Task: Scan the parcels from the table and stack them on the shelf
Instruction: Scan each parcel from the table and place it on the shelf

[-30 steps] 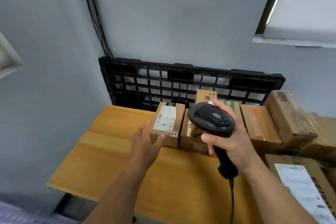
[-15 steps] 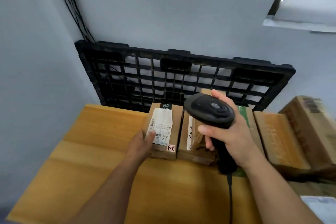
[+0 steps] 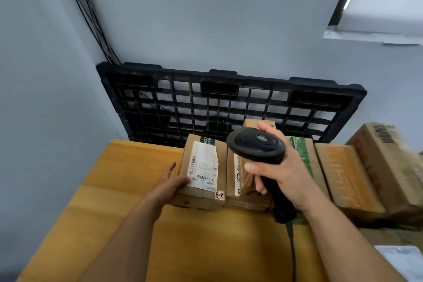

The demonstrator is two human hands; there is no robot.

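Note:
A small cardboard parcel [image 3: 206, 162] with a white barcode label lies at the back of the wooden table [image 3: 119, 208]. My left hand [image 3: 170, 184] holds its near left corner, thumb on the label, fingers along the left side. My right hand [image 3: 282, 174] grips a black barcode scanner [image 3: 256, 144] by its handle, the head hovering above a second parcel [image 3: 235, 167] just right of the first. The scanner's cable hangs down toward me.
A black plastic pallet [image 3: 229, 103] leans against the grey wall behind the table. More cardboard parcels [image 3: 343, 174] fill the table's right side, one with green tape [image 3: 302, 153]. Another labelled parcel [image 3: 398, 256] sits at the near right. Black cables [image 3: 89, 11] run down the wall corner.
My left hand reached forward and took hold of the labelled parcel's left corner. The view has moved closer to the table. The scanner stayed above the parcels.

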